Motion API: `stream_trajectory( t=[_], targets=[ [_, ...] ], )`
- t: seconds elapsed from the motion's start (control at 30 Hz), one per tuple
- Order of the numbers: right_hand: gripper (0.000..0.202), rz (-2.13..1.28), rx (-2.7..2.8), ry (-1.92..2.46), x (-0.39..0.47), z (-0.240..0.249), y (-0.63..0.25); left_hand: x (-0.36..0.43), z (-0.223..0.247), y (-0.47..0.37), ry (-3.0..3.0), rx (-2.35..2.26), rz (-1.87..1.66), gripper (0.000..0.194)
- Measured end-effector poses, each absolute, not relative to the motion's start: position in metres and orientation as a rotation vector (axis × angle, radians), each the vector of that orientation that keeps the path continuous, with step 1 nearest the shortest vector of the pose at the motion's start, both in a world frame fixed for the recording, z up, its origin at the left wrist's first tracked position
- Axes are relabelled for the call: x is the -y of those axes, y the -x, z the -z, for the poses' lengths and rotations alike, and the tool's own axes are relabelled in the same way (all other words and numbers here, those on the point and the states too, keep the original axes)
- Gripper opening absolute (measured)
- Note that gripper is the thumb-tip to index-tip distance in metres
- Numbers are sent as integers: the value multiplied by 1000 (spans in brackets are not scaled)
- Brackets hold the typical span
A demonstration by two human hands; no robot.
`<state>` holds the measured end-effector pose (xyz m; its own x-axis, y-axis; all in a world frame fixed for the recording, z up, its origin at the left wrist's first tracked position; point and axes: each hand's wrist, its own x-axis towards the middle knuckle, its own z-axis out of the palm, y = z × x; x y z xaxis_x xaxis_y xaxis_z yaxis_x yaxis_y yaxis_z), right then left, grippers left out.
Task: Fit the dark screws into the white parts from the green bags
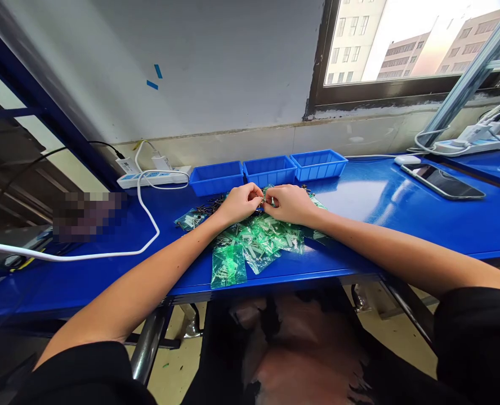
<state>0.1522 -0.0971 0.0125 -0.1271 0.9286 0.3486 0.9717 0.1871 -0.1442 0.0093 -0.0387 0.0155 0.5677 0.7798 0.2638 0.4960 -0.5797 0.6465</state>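
Green, see-through bags (pixel 271 233) holding small pale pieces lay heaped on the glossy blue table (pixel 402 225), directly beneath and in front of two bare hands. The left hand (pixel 243 202) had its thumb and forefinger pinched together on a tiny metallic piece (pixel 262 201), and the right hand (pixel 291 203) met it there, thumb and forefinger likewise clamped on that piece, which was too small and blurred to make out further. One flat green bag (pixel 228 267) lay nearest the table's front edge. Small dark parts (pixel 211 207) were scattered beside the left hand, at the back of the heap. Behind the hands, three blue bins stood in a row: the left bin (pixel 216 179), the middle bin (pixel 269 171) and the right bin (pixel 318 166). Left of them sat a white power strip (pixel 155 179) with plugs in it, and a white cable (pixel 149 219) looped across the tabletop. Well off to the right, a phone (pixel 444 181) lay near the table's back.
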Motion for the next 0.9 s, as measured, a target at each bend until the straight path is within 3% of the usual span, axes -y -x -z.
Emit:
stream_trajectory(
  t=[0.9],
  targets=[
    [16, 93, 2130, 1762, 96, -13, -152, 38, -12, -9, -2336, -1014, -785, 8]
  ],
)
